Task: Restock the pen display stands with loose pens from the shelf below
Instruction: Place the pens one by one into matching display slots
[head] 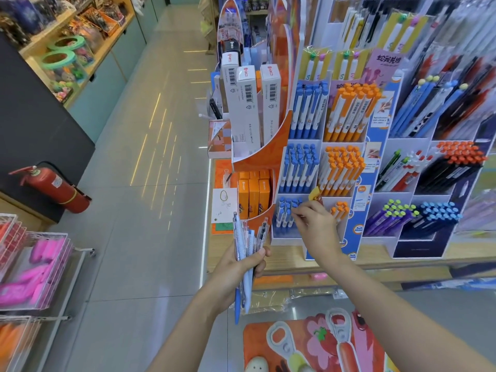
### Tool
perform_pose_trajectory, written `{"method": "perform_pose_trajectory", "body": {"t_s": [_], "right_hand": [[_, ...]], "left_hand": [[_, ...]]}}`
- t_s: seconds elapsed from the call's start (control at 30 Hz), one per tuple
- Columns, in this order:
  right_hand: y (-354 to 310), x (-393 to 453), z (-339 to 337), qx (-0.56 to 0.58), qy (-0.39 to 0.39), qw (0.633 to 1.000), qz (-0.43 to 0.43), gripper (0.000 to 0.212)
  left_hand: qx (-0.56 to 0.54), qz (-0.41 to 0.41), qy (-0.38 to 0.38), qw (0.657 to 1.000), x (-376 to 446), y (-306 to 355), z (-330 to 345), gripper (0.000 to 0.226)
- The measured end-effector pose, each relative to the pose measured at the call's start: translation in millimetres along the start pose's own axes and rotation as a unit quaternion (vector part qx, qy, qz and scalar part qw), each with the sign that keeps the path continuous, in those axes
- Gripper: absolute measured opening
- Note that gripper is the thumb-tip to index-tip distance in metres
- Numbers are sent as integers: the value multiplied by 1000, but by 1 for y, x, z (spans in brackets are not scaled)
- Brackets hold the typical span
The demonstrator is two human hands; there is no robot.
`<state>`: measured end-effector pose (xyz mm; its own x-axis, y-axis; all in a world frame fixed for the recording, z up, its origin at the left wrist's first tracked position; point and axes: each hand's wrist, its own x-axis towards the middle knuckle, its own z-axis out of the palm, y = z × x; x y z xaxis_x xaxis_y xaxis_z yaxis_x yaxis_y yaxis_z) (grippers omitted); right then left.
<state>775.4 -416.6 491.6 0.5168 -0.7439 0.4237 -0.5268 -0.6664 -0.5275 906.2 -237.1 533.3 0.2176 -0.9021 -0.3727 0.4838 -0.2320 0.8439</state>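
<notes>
My left hand [243, 267] grips a bundle of loose pens [248, 240], blue and clear, held upright in front of the wooden shelf edge. My right hand [315, 224] reaches into the bottom left compartment of the tiered white display stand [362, 162], its fingertips pinching the top of one of the blue-capped pens [285, 213] standing there. That compartment is only partly filled. The two tiers above hold dense rows of blue pens [300, 167] and orange pens [342, 170]. A few orange pens [340, 209] stand in the bottom right compartment, partly hidden by my right hand.
An orange curved stand [264, 154] with white boxes and orange boxes [253, 194] sits left of the pen stand. More pen racks [434, 189] fill the right. A fire extinguisher [53, 189] and wire baskets [40, 264] lie across the aisle. Printed boards [308, 342] lie below.
</notes>
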Motion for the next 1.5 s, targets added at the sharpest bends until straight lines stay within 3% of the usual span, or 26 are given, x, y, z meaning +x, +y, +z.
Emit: {"method": "perform_pose_trajectory", "body": {"t_s": [0.2,0.27,0.3,0.37,0.43,0.47,0.57,0.67,0.77,0.9,1.13,1.27,1.37,1.5], "right_hand": [[-13,2,-10,25,-27,997,74,27],[-36,11,-30,83,-29,991,103,22],[-50,17,-43,134,-58,983,115,18],[-78,31,-68,246,-204,938,136,29],[-95,40,-83,278,-356,881,137,37],[-98,42,-86,262,-397,870,126,32],[-98,47,-85,179,-428,882,77,17],[-96,47,-84,155,-447,879,54,16],[-96,49,-88,165,-447,875,90,16],[-94,50,-89,195,-406,882,134,16],[-83,63,-109,288,-199,908,230,6],[-54,70,-135,209,-62,952,216,8],[-34,55,-126,91,-45,975,199,10],[-19,28,-89,42,-41,984,167,19]], "left_hand": [[10,11,-15,1000,-2,0,-1,30],[31,17,-34,999,-4,1,-3,31],[51,22,-47,997,-4,2,-4,31],[95,27,-65,993,-3,5,-6,27],[121,26,-68,990,-2,9,-6,29],[127,24,-71,989,-2,12,-4,32],[148,16,-80,986,1,19,0,33],[181,8,-76,980,3,26,1,40],[172,8,-78,982,1,30,0,51],[130,-2,-105,986,0,30,0,49],[80,-23,-93,992,0,20,-5,32],[89,-12,-20,996,5,10,-8,28],[66,1,-5,998,7,7,-5,31],[54,3,-2,999,10,7,4,30]]}}
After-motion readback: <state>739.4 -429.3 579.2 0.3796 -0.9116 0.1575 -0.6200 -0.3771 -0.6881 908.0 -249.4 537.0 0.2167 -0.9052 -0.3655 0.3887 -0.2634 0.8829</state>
